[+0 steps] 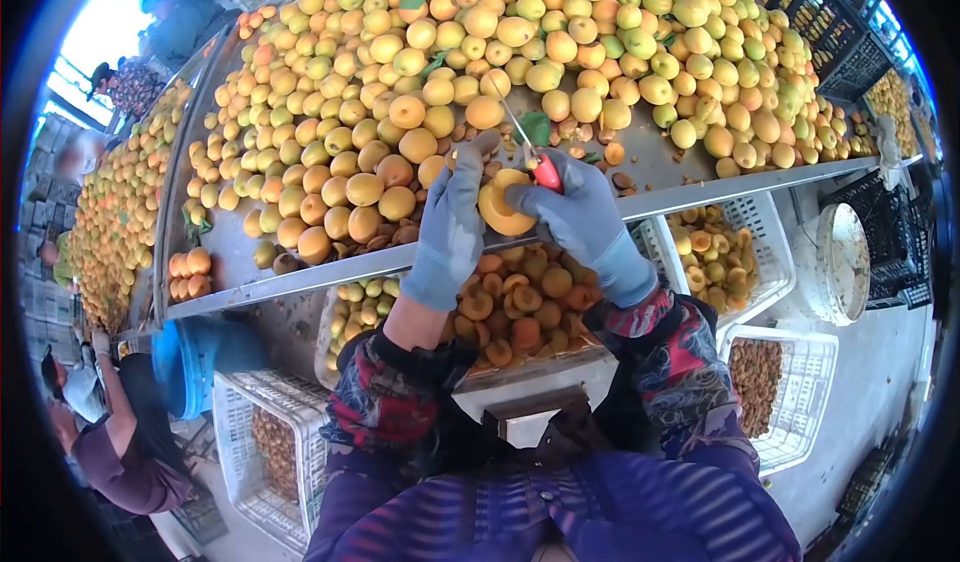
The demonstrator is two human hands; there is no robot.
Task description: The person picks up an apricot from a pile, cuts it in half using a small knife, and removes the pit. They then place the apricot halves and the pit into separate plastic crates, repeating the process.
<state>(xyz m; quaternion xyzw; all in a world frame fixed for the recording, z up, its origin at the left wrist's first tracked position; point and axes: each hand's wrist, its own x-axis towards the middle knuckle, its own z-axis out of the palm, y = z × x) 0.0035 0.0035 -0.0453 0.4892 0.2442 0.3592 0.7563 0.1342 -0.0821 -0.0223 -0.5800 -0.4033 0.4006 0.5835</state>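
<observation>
Both my hands wear grey-blue gloves and meet over the front edge of a metal table heaped with yellow-orange apricots. My right hand is closed round a knife with a red handle, its blade pointing up and away. The thumb of that hand presses on an apricot half, cut face up. My left hand is at the left of this half, fingers bent; what they hold, if anything, is too small to tell. Below the hands sits a container of apricot halves.
White baskets with pits stand at lower left and lower right. Another basket holds halves, beside a white bucket. A blue tub is under the table. A person works at the left.
</observation>
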